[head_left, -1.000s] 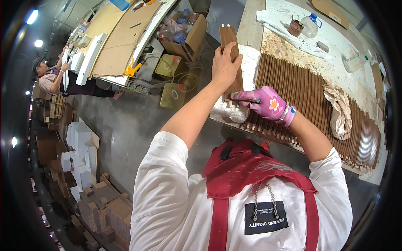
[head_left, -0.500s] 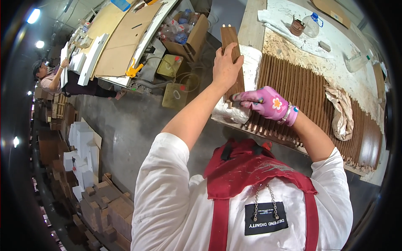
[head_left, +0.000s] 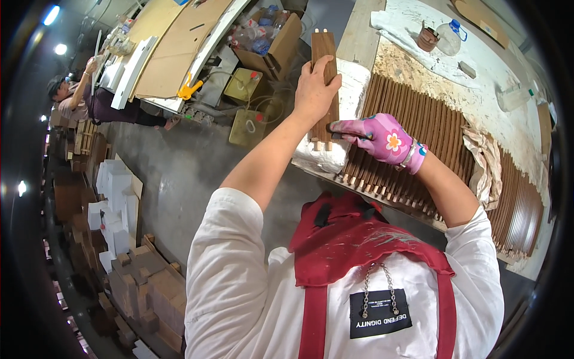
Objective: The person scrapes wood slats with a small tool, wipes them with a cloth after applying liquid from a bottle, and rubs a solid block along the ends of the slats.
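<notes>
A brown wooden slat (head_left: pixel 323 48) with pale dowels at both ends lies lengthwise on a white-wrapped block (head_left: pixel 354 81) at the bench's left edge. Bare, my left hand (head_left: pixel 315 94) grips its upper half, fingers over the far side and thumb along the right. My right hand (head_left: pixel 385 139), in a pink flowered glove, is closed with its fingertips at the slat's lower right edge. Something small and dark shows at those fingertips; its kind cannot be made out. Just right of the block, many similar slats (head_left: pixel 412 119) stand packed side by side, dowel ends toward me.
A crumpled cloth (head_left: pixel 483 161) lies over the slat row. Farther back are a clear jug (head_left: pixel 449 37), a brown container (head_left: pixel 427 39) and another bottle (head_left: pixel 515 97). Left of the bench stand metal cans (head_left: pixel 246 127) and a carton of bottles (head_left: pixel 287 45). A person (head_left: pixel 78 99) works at another table.
The slat and my left hand have shifted slightly left, and the slat sits straighter. Its near dowels now show. My right hand stays by the lower edge. The other person's arm has risen.
</notes>
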Tool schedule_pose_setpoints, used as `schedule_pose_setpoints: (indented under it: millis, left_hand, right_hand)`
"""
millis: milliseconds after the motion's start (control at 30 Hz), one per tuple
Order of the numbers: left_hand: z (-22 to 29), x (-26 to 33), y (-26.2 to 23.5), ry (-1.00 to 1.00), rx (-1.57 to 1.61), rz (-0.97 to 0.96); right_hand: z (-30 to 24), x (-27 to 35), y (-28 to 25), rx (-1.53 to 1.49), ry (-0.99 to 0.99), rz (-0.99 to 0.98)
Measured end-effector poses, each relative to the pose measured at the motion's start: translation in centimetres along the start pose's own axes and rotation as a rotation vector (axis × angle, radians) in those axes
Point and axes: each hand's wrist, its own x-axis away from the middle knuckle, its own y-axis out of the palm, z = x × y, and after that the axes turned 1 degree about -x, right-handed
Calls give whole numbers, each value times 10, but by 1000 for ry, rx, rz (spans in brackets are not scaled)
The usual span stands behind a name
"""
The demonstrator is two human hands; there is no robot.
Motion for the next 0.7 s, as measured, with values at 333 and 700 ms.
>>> schedule_pose_setpoints:
  millis: [333,700]
  left_hand:
    - [0,-1,1,-13,9,-15]
    - [-3,-1,0,-3,16,-12]
  right_hand:
    - [2,1,-4,65,-26,-29]
    - [-6,5,-5,-25,17,17]
